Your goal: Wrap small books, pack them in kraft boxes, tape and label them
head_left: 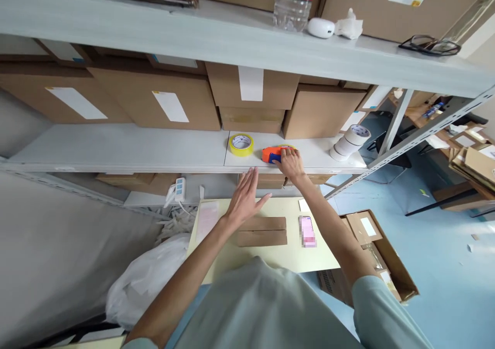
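Observation:
My right hand is wrapped round an orange and blue tape dispenser on the middle shelf. A bit of yellow tape shows just behind it, partly hidden by my fingers. My left hand is open, its fingers stretched forward, over the far left part of a small closed cardboard box. Whether it touches the box I cannot tell. The box lies on the pale yellow table, a seam running across its top. Left of the dispenser, a roll of yellow tape lies flat on the shelf.
White tape rolls lean together at the shelf's right end. Cardboard boxes line the shelf's back. A phone lies on the table's right side. On the upper shelf edge stand a bottle and glasses. An open carton sits lower right.

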